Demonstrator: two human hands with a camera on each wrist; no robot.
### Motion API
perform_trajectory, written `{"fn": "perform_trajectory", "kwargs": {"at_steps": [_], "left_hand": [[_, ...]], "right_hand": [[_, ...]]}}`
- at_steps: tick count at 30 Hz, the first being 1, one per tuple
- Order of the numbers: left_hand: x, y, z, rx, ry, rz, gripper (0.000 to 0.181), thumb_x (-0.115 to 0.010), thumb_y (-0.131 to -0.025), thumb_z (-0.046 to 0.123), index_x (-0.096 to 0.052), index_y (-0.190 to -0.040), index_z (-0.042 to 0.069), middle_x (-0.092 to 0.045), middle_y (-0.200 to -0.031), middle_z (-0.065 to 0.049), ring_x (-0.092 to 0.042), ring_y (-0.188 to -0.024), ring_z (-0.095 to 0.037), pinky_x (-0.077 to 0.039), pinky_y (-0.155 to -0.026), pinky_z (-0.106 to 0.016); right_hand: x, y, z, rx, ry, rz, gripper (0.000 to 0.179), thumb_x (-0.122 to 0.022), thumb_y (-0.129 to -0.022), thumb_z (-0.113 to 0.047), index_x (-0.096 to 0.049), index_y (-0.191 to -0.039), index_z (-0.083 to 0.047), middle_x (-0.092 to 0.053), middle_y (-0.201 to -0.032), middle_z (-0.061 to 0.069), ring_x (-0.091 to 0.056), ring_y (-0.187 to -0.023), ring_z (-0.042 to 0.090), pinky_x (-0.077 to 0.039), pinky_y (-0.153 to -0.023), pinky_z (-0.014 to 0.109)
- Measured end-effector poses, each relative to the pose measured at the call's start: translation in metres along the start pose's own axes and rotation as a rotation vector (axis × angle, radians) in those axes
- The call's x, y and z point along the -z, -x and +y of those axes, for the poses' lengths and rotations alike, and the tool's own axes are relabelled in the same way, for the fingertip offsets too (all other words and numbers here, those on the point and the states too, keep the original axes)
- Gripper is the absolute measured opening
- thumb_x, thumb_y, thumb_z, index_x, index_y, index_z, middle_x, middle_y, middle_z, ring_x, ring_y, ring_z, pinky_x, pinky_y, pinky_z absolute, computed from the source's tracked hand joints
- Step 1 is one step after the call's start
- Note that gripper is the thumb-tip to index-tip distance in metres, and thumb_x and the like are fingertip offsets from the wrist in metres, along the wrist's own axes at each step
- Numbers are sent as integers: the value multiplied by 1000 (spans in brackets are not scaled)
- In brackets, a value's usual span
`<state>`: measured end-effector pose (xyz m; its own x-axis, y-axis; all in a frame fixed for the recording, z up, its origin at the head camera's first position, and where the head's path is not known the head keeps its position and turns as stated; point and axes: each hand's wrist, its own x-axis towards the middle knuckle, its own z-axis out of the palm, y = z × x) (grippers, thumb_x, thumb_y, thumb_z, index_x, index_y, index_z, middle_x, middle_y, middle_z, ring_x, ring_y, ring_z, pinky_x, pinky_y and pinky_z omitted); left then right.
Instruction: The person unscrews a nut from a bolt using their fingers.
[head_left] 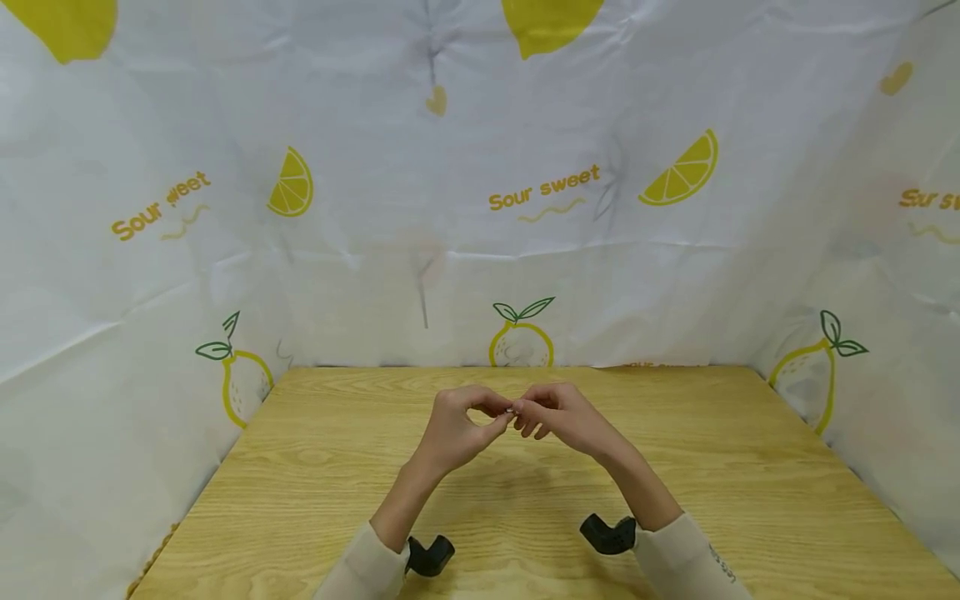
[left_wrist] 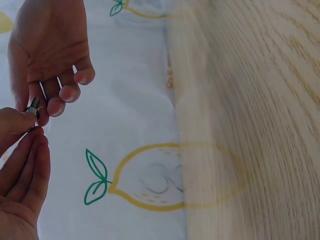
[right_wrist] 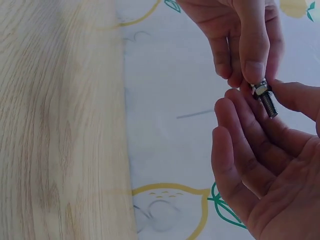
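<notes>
A small metal bolt (right_wrist: 269, 106) carries a hex nut (right_wrist: 261, 90) partway along its thread. Both hands meet at it above the table in the head view. My left hand (head_left: 459, 429) pinches the bolt's head end between thumb and fingers, largely covering the head. On the other side, my right hand (head_left: 566, 419) pinches the nut between thumb and index finger, its other fingers loosely bent. The threaded end of the bolt points toward the right palm in the right wrist view. In the left wrist view the bolt (left_wrist: 34, 104) shows between the fingertips.
A wood-grain table (head_left: 337, 500) lies beneath both hands. White sheeting (head_left: 360, 200) printed with lemons surrounds its back and sides. Dark curved mounts (head_left: 430, 556) sit at the sleeve cuffs.
</notes>
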<state>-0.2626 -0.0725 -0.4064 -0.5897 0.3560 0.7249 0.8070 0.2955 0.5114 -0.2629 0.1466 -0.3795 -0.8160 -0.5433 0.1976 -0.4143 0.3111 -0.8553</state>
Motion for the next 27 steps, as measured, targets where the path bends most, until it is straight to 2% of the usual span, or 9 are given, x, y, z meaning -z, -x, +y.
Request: {"fn": "perform_trajectory", "kwargs": {"at_steps": [5, 12, 17, 21, 25, 27], "left_hand": [[-1, 1, 0, 7, -19, -9, 6, -80, -89, 7, -81, -95, 10, -80, -89, -3, -75, -79, -11, -62, -75, -21], [-1, 0, 2, 4, -15, -6, 8, -80, -88, 4, -81, -96, 7, -80, -90, -6, -76, -78, -12, -62, -73, -21], [-1, 0, 2, 0, -20, 1, 8, -80, -88, 4, -82, -95, 7, -80, -89, -5, -76, -78, -12, -63, -73, -24], [-1, 0, 2, -29, -16, 22, 8, -81, -88, 3, -82, -94, 7, -80, -88, -5, -76, -77, -14, -64, -72, -28], [-2, -1, 0, -49, -15, 34, 8, -81, -87, 3, -82, -94, 8, -80, -88, -5, -76, -77, -13, -63, -73, -23], [-2, -1, 0, -56, -17, 36, 8, -81, -87, 3, -82, -94, 8, -80, -88, -5, -76, -78, -13, -62, -73, -21]], "right_hand": [[0, 1, 0, -13, -5, 17, 26, -60, -106, -21, -72, -114, 1, -73, -103, 25, -72, -82, 16, -64, -77, 42], [-2, 3, -3, 4, 37, 83, 19, -69, -99, -14, -72, -114, -1, -73, -107, 17, -70, -84, 17, -62, -72, 32], [-2, 3, -4, -2, 29, 108, 20, -72, -97, -14, -71, -113, -2, -72, -108, 16, -71, -86, 25, -62, -71, 31], [-1, 3, -3, -36, 28, 75, 26, -65, -103, -25, -72, -114, -3, -74, -103, 16, -73, -85, 28, -63, -71, 34], [0, 2, -2, -43, 24, 22, 37, -53, -110, -30, -74, -111, 0, -74, -99, 19, -74, -83, 28, -64, -72, 36], [0, 2, -3, -37, 15, 17, 37, -52, -110, -28, -74, -109, 2, -74, -99, 20, -73, -82, 27, -64, -73, 36]]}}
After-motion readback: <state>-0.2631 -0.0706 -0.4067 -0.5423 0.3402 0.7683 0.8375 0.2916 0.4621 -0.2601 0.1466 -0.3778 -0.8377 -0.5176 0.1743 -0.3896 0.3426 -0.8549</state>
